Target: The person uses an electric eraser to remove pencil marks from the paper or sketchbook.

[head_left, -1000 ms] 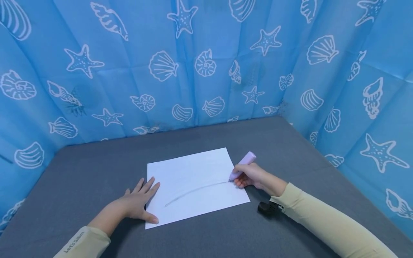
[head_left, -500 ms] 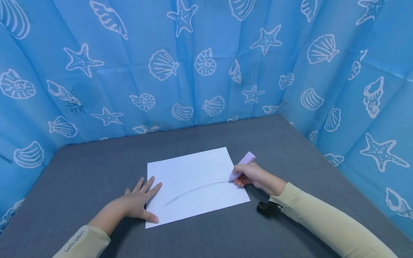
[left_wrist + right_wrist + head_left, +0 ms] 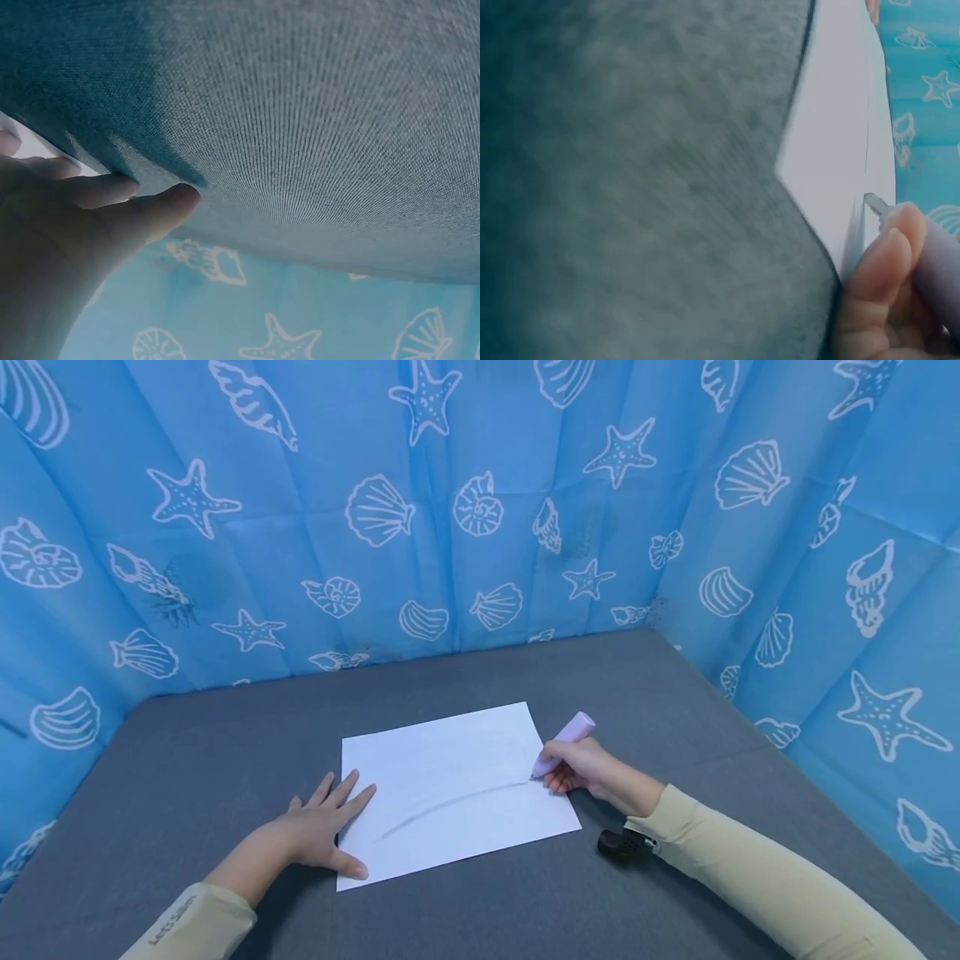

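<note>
A white sheet of paper (image 3: 450, 760) lies on the grey cloth, with one thin, curved grey line (image 3: 450, 804) rising across it from lower left to right. My left hand (image 3: 322, 835) rests with spread fingers over the sheet's left edge, thumb near the lower corner. At the right edge, my right hand (image 3: 581, 768) grips a thick lavender marker (image 3: 572, 732) between thumb and fingers. Its tip points down-left, right by the line's right end. From the right wrist, the marker's grey tip (image 3: 874, 202) shows close over the paper (image 3: 825, 150).
Grey cloth (image 3: 465, 918) covers the table around the sheet. A blue curtain (image 3: 315, 485) with white shells and starfish hangs behind and along the right. A small black device (image 3: 621, 845) sits under my right sleeve cuff.
The marker's tip has shifted up very slightly from the line's right end. My left fingers reach a touch further over the paper than a second ago. The rest looks the same.
</note>
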The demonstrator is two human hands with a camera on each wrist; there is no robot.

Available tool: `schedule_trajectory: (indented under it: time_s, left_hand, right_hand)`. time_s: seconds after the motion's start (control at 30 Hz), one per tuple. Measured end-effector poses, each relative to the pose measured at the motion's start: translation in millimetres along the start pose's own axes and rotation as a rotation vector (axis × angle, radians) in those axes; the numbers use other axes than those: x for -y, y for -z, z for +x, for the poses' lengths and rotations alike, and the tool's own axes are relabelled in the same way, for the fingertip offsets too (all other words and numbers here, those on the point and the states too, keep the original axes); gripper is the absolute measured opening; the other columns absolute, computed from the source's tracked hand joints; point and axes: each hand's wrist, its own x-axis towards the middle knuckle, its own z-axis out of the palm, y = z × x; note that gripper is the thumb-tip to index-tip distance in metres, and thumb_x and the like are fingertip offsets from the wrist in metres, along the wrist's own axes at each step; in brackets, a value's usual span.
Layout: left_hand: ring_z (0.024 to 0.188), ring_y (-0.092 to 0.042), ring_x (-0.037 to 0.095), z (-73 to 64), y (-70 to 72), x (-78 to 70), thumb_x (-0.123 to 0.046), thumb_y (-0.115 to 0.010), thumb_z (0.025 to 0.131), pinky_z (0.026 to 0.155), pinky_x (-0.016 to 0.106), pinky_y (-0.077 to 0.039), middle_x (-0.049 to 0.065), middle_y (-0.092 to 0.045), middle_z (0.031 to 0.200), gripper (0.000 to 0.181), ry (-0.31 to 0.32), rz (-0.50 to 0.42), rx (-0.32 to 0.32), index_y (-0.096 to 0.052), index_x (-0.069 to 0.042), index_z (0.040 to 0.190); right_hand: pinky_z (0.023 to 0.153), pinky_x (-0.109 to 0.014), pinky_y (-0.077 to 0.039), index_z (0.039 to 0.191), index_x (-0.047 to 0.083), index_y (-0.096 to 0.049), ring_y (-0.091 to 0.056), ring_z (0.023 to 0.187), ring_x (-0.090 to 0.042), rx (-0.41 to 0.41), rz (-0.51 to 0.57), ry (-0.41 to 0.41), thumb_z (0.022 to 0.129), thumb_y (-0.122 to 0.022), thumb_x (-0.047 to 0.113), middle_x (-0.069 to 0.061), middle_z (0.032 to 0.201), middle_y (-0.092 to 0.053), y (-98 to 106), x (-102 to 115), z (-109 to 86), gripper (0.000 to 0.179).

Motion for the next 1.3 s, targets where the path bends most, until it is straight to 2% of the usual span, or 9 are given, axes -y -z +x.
schedule_trajectory:
  time_s: [0.07,0.23,0.37,0.5,0.67,0.77,0.93,1.3]
  left_hand:
    - [0.14,0.0,0.055,-0.4,0.5,-0.5,-0.064,-0.077,0.067,0.097,0.08,-0.009,0.022,-0.005,0.16,0.116,0.004,0.007,0.005,-0.023,-0.01,0.155]
    - [0.141,0.001,0.055,-0.8,3.5,-3.6,-0.065,-0.076,0.068,0.098,0.079,-0.004,0.024,-0.007,0.159,0.115,-0.004,0.024,0.007,-0.025,-0.008,0.154]
    - [0.143,0.002,0.049,1.2,5.1,-6.4,-0.066,-0.074,0.069,0.1,0.077,0.0,0.023,-0.008,0.16,0.112,-0.064,0.03,-0.04,-0.031,-0.003,0.151]
    - [0.145,-0.001,0.045,4.3,2.4,-6.3,-0.067,-0.074,0.067,0.101,0.077,-0.002,0.022,-0.008,0.16,0.115,-0.118,0.034,-0.054,-0.03,-0.001,0.15]
    - [0.145,-0.001,0.045,5.6,-1.9,-4.1,-0.065,-0.075,0.068,0.099,0.079,-0.001,0.021,-0.006,0.161,0.114,-0.105,0.022,-0.009,-0.024,-0.011,0.154]
    - [0.145,0.0,0.044,5.6,-2.0,-4.1,-0.066,-0.074,0.068,0.099,0.079,0.0,0.019,-0.005,0.161,0.112,-0.096,0.026,0.0,-0.025,-0.014,0.155]
    - [0.146,-0.001,0.043,6.0,-1.1,-4.8,-0.067,-0.074,0.069,0.099,0.078,0.0,0.018,-0.005,0.161,0.112,-0.087,0.034,0.006,-0.025,-0.015,0.155]
    - [0.145,-0.002,0.043,5.3,0.1,-5.4,-0.066,-0.074,0.069,0.099,0.078,-0.002,0.018,-0.006,0.161,0.111,-0.082,0.039,0.005,-0.025,-0.015,0.155]
  right_hand:
    - [0.053,-0.022,-0.049,0.096,-0.01,-0.058,-0.055,0.052,-0.01,0.009,0.039,0.007,0.09,-0.054,0.013,-0.006,0.064,-0.059,1,0,-0.7,0.025]
    - [0.058,-0.024,-0.055,0.104,-0.015,-0.056,-0.062,0.058,-0.012,0.09,0.098,0.012,0.096,-0.051,0.013,-0.009,0.069,-0.064,5,-2,-2.8,0.029]
    - [0.061,-0.025,-0.055,0.103,-0.015,-0.059,-0.063,0.061,-0.013,0.111,0.084,0.026,0.094,-0.051,0.008,-0.009,0.072,-0.066,7,-3,-2.5,0.026]
    - [0.06,-0.024,-0.054,0.101,-0.014,-0.06,-0.06,0.06,-0.013,0.068,0.05,0.032,0.092,-0.051,0.007,-0.009,0.071,-0.064,5,-3,-2.0,0.025]
    - [0.054,-0.022,-0.05,0.093,-0.012,-0.06,-0.056,0.054,-0.011,-0.011,0.027,0.024,0.085,-0.052,0.009,-0.007,0.063,-0.06,0,-3,-2.8,0.024]
    - [0.051,-0.022,-0.048,0.087,-0.011,-0.062,-0.055,0.05,-0.009,-0.032,0.034,0.019,0.083,-0.054,0.009,-0.006,0.06,-0.059,-3,-3,-2.9,0.021]
    - [0.049,-0.021,-0.046,0.082,-0.008,-0.062,-0.054,0.049,-0.009,-0.037,0.005,0.013,0.082,-0.056,0.008,-0.005,0.058,-0.058,-6,-3,-3.4,0.017]
    - [0.049,-0.021,-0.046,0.083,-0.008,-0.063,-0.054,0.049,-0.009,-0.026,0.002,0.013,0.083,-0.056,0.009,-0.005,0.059,-0.059,-8,-2,-2.5,0.018]
